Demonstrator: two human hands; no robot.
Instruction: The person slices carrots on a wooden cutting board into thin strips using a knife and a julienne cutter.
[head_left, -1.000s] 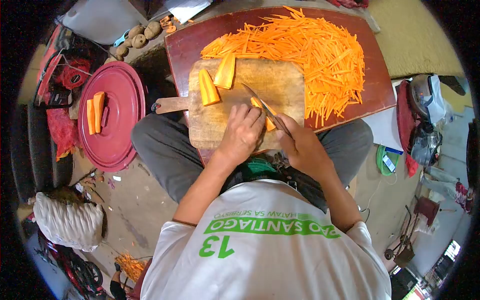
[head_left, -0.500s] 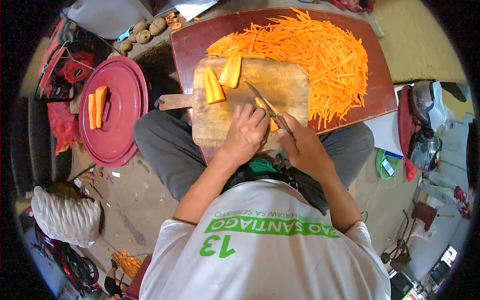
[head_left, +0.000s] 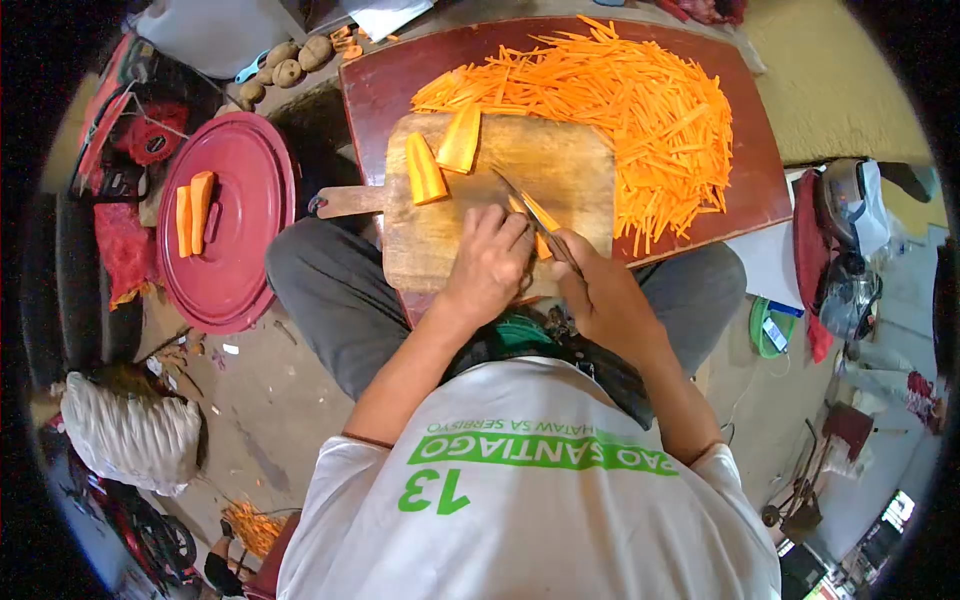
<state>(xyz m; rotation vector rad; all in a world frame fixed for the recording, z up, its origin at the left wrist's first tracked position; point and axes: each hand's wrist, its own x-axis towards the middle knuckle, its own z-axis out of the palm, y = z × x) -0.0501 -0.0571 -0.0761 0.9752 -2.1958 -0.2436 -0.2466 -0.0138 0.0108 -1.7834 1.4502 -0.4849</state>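
My right hand is closed around the handle of a kitchen knife, its blade angled to the upper left over the wooden cutting board. Under and beside the blade lies a carrot piece, with a thin cut strip on the blade's right side. Bent fingers of my left hand press on the board against the carrot piece, just left of the blade; the fingertips are partly hidden. Two flat carrot slabs, one leaning left and one upper right of it, rest near the board's upper left.
A large heap of carrot strips covers the far and right parts of the red table. Two carrot pieces sit on a red round lid at left. Several brown root vegetables lie beyond it.
The knife blade has shifted slightly left and a strip of carrot now lies separated on its right side. Both hands stay in nearly the same place.
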